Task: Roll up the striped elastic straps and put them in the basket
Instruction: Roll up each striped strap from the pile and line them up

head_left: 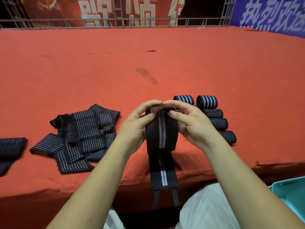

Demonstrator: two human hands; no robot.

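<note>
A black elastic strap with two pale centre stripes hangs between my hands, its lower end dangling past the table's front edge. My left hand pinches its top left corner; my right hand pinches the top right. A loose pile of unrolled striped straps lies to the left on the red cloth. Several rolled straps lie in a cluster just behind my right hand. The teal basket shows only its corner at the bottom right, below table level.
A red cloth covers the wide table. More dark striped straps lie at the far left edge. A metal railing and banners run along the back. My pale trousers are below the table edge.
</note>
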